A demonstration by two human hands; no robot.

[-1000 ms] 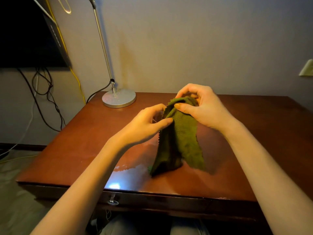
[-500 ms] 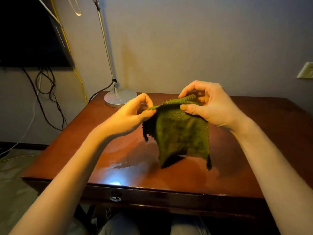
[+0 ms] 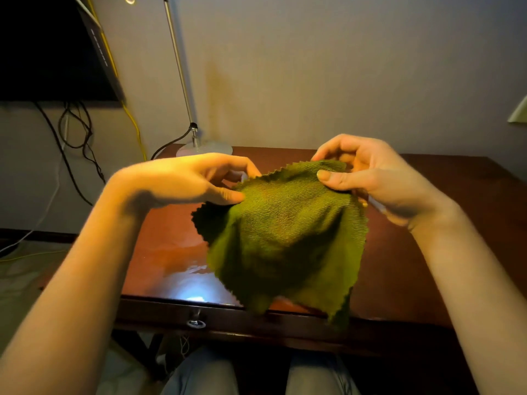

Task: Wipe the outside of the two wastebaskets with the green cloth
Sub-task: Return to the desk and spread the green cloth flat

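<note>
The pale wall (image 3: pixel 313 67) fills the upper field, with a dark screen (image 3: pixel 42 52) mounted at its left. Below it stands the glossy reddish-brown desk (image 3: pixel 427 223), its top catching a bright reflection near the front edge. You hold the green cloth (image 3: pixel 285 238) in the air above the desk, about mid-width, spread between your two hands; whether its hem touches the wood cannot be told. The cloth's zigzag top edge runs left to right and rises slightly toward your right, while the sheet hangs from that edge toward you, its lower right corner lowest and showing in front of the desk's front rail. Your left hand (image 3: pixel 185 181) pinches the upper left edge between thumb and fingertips, a dark fold of fabric drooping just below the pinch. Your right hand (image 3: pixel 370 178) grips the upper right corner, thumb pressed flat on the near face and fingers curled behind. A lamp base (image 3: pixel 205 148) sits at the desk's far left corner, its thin pole slanting upward. Black cables (image 3: pixel 74 129) and a yellow cable (image 3: pixel 134 124) hang beneath the screen. A metal drawer pull (image 3: pixel 196 323) marks the front rail.
</note>
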